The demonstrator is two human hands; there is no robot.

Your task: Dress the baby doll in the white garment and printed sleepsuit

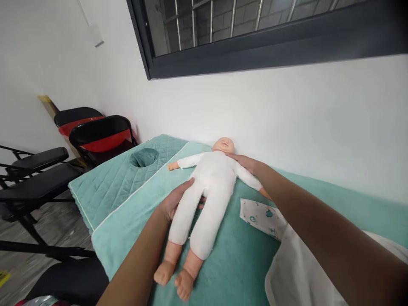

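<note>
A baby doll (pixel 207 187) in a white suit lies face up on a teal towel (pixel 134 221), head toward the wall, bare feet toward me. My left hand (pixel 175 199) is curled under the doll's hip and thigh on its left side, thumb on top. My right hand (pixel 244 161) reaches under the doll's neck and shoulder beside the head, fingers partly hidden. A folded patterned diaper (pixel 261 216) lies on the towel just right of the doll, under my right forearm.
The towel covers a quilted teal massage bed (pixel 105 187) with a face hole (pixel 144 157), set against a white wall under a dark window. Black and red folding chairs (pixel 95 136) and a black bench (pixel 35 178) stand to the left. White cloth (pixel 296 276) lies bottom right.
</note>
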